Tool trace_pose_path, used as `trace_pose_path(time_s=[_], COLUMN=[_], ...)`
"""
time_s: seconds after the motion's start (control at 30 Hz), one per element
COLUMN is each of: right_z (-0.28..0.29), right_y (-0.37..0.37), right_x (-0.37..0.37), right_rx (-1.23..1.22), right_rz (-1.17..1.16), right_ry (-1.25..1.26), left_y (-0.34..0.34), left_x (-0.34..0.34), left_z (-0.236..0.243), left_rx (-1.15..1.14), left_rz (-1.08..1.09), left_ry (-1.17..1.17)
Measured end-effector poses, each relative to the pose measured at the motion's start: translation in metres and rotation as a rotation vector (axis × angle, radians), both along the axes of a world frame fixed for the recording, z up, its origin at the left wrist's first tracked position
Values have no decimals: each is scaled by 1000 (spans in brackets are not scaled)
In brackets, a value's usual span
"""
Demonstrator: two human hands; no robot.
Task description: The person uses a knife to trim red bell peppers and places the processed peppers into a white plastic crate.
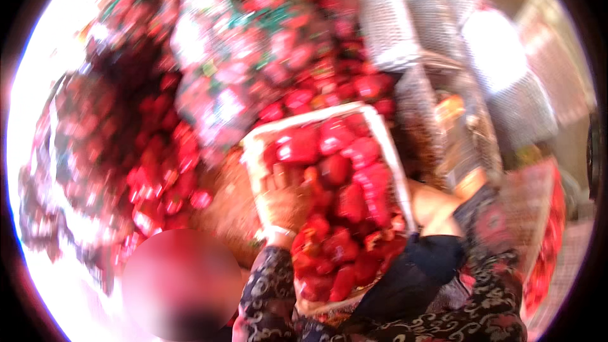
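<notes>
Blurred stall (red peppers (158, 171) everywhere)

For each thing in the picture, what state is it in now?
White tray: tilted, full of red peppers, held up.
Red peppers: heaped in the tray.
Left hand: gripping the tray's left edge.
Right hand: at the tray's right side, grip unclear.
Pepper pile: loose, spread beyond the tray.

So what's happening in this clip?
A person holds a white tray heaped with red peppers close to the body. The left hand grips the tray's left edge; the right hand seems to support its right side, partly hidden. More red peppers lie piled in the blurred bins beyond.
</notes>
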State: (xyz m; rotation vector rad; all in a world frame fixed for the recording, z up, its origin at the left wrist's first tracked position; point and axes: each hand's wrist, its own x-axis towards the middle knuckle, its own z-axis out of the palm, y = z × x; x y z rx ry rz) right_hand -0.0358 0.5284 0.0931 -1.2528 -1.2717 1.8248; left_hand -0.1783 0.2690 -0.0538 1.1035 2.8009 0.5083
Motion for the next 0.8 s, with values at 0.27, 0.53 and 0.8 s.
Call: trace_pose_path(time_s=[0.27,0.53,0.8], right_z=[7,-202,-208], right_y=[22,-159,-200], right_x=[-68,-102,-85], right_rx=[399,470,794], right_rz=[145,286,487], right_ry=[30,-367,-447], left_y=[6,-61,-229], left_x=[-3,3,-186], left_z=[-50,8,-40], left_rx=[140,841,256], left_rz=[122,173,801], left_ry=[-46,-358,388])
